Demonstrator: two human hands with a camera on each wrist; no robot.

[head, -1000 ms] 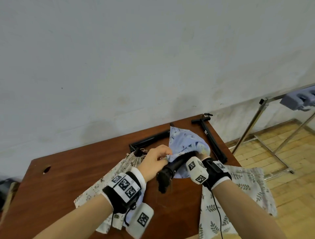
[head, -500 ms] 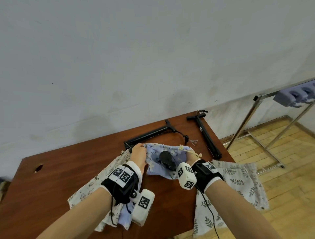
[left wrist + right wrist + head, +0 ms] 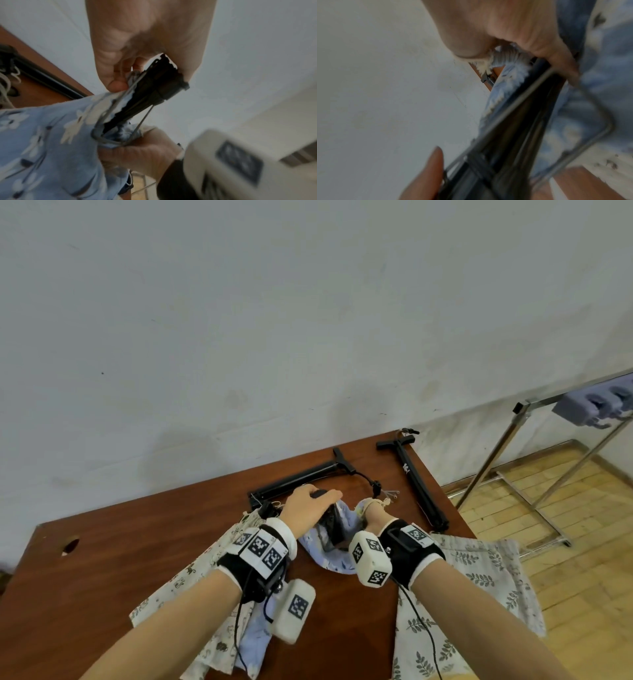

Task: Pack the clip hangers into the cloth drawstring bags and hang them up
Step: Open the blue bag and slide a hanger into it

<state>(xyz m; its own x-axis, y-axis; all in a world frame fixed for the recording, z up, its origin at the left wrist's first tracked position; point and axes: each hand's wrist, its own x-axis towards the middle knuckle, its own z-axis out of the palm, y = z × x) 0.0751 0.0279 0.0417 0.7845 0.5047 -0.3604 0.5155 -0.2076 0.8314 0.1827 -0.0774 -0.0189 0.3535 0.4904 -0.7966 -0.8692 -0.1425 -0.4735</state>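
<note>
A light-blue floral drawstring bag (image 3: 329,558) lies on the brown table (image 3: 102,577) between my hands. A bundle of black clip hangers (image 3: 330,525) with wire loops stands in its mouth, the top end sticking out (image 3: 157,86). My left hand (image 3: 308,508) grips that top end between thumb and fingers (image 3: 116,83). My right hand (image 3: 375,513) pinches the bag's gathered rim and cream cord (image 3: 505,58) beside the hangers (image 3: 522,135). How far the hangers reach inside the bag (image 3: 42,135) is hidden.
Two long black hangers (image 3: 301,479) (image 3: 421,487) lie at the table's far side. A patterned cloth bag (image 3: 191,577) lies under my left arm, a leaf-print one (image 3: 479,577) over the right edge. A metal rack (image 3: 513,453) stands on the floor to the right.
My left hand let go of the bag rim and moved onto the top of the hangers. My right hand kept its hold on the rim. The hangers now stand more upright in the bag.
</note>
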